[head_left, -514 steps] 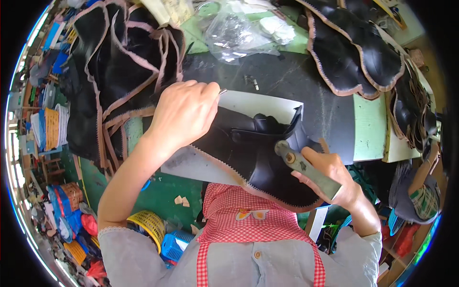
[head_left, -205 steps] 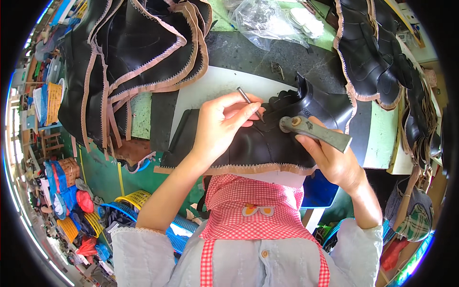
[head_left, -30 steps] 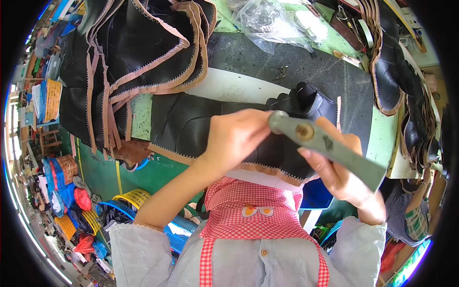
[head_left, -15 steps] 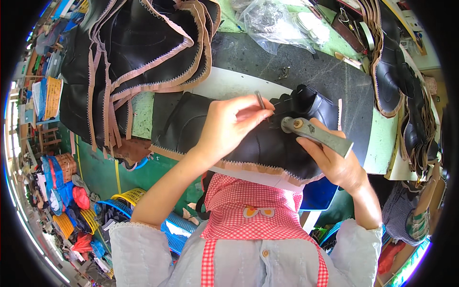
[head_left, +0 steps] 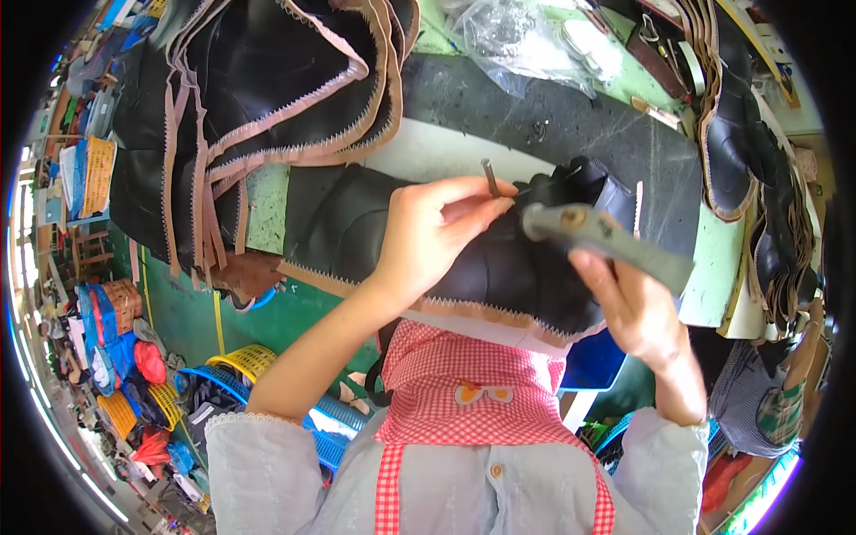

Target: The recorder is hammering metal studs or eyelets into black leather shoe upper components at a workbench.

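Observation:
A black leather boot upper (head_left: pixel 477 276) with a tan zigzag-cut edge lies across the work surface in front of me. My left hand (head_left: pixel 432 236) rests over it, fingers pinched around a thin metal punch (head_left: pixel 489 176) that stands tilted above the leather; its lower tip is hidden by the fingers. In my right hand (head_left: pixel 637 308) is a hammer (head_left: pixel 615 241), gripped by its handle, which the hand mostly hides. The hammer's grey metal head, smeared by motion, is just right of the punch and apart from it.
A white board (head_left: pixel 428 147) and a dark mat (head_left: pixel 651 178) lie under the leather. Stacked black leather pieces (head_left: pixel 267 98) fill the back left, and more (head_left: pixel 731 152) hang at the right. Behind are a clear plastic bag (head_left: pixel 504 40) and tools. Baskets (head_left: pixel 245 364) stand below left; a person (head_left: pixel 744 392) is at right.
The hammer and my right hand have shifted slightly right, and the hammer is now blurred. My left hand stays almost in place with the punch, which stands a little more upright.

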### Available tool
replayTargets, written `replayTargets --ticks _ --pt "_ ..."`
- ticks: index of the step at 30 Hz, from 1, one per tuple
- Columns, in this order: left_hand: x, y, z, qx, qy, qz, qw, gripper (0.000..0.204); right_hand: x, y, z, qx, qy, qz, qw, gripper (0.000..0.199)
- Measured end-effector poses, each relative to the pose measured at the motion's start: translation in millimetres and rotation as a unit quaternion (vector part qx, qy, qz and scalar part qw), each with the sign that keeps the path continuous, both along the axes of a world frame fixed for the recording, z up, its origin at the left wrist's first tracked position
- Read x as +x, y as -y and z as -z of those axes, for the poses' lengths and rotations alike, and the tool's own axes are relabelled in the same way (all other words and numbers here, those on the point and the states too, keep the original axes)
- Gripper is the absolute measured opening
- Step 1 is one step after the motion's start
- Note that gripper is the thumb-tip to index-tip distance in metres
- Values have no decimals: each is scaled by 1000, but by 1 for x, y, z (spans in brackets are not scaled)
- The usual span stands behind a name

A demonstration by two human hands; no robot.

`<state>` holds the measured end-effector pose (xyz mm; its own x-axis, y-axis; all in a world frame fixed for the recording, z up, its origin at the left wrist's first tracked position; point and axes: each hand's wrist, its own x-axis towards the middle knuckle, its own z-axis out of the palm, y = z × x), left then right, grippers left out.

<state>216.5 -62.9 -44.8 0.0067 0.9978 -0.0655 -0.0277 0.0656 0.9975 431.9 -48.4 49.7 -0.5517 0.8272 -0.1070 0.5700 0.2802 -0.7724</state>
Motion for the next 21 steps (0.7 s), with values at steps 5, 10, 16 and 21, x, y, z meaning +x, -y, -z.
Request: replayTargets --ticks 5,10,16,21 --pt "-8 -5 -6 -54 57 24 997 17 4 3 22 -20 -16 -28 999 13" --pt "-8 -5 -5 -35 43 55 997 16 6 0 22 -34 -29 -29 999 14" --pt "-4 -5 -8 -39 14 36 998 10 15 0 21 -129 -31 -16 991 23" --pt "-2 -4 -3 -18 27 44 999 9 20 -6 22 -24 -64 -12 998 26"
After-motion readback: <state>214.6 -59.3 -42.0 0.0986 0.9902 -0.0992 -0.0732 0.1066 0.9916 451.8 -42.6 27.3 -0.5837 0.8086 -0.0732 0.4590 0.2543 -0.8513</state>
